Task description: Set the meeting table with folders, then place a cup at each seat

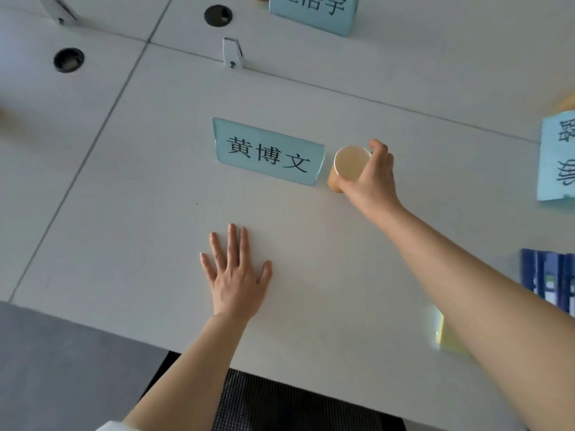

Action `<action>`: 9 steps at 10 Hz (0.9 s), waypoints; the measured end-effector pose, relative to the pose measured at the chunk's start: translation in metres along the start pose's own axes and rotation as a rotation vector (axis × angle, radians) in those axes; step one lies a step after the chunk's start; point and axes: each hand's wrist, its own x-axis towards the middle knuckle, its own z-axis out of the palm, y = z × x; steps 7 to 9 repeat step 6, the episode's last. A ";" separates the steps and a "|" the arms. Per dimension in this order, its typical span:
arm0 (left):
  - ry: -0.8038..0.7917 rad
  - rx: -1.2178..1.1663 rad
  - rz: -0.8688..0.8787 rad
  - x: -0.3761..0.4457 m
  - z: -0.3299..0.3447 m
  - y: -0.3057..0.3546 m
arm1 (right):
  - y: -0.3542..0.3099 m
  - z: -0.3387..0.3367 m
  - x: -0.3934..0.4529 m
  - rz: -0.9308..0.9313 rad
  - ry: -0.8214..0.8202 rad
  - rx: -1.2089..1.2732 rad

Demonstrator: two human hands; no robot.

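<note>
Cup (348,164) placing is judged the step in hand: it is held by the right hand's (370,178) fingers just beside the card (269,152), the left hand (236,275) spread flat on the surface (124,213); release is called for next.

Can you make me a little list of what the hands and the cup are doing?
left hand: flat on the table, fingers spread, holding nothing
right hand: fingers wrapped around the cup
cup: paper, upright, looks empty, just right of the name card
name card: light blue, standing in the middle
folders: blue, at the right edge
</note>
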 end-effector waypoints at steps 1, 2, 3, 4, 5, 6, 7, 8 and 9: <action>-0.018 0.022 -0.003 0.001 0.002 -0.001 | 0.000 0.009 0.015 -0.018 -0.010 -0.008; -0.011 0.023 0.003 0.000 0.000 -0.001 | 0.006 0.014 0.021 -0.039 0.004 0.009; -0.021 0.040 0.002 0.001 0.000 -0.001 | 0.016 0.019 0.022 -0.082 0.031 0.057; -0.032 0.046 -0.005 0.001 -0.001 0.000 | 0.020 0.020 0.019 -0.084 0.030 0.079; -0.036 0.065 -0.011 0.003 -0.001 0.000 | 0.031 0.020 0.016 -0.066 0.019 0.137; -0.010 0.076 -0.011 0.002 0.003 0.000 | 0.045 0.024 -0.003 0.037 -0.003 0.133; -0.010 0.076 -0.011 0.002 0.003 0.000 | 0.045 0.024 -0.003 0.037 -0.003 0.133; -0.010 0.076 -0.011 0.002 0.003 0.000 | 0.045 0.024 -0.003 0.037 -0.003 0.133; -0.010 0.076 -0.011 0.002 0.003 0.000 | 0.045 0.024 -0.003 0.037 -0.003 0.133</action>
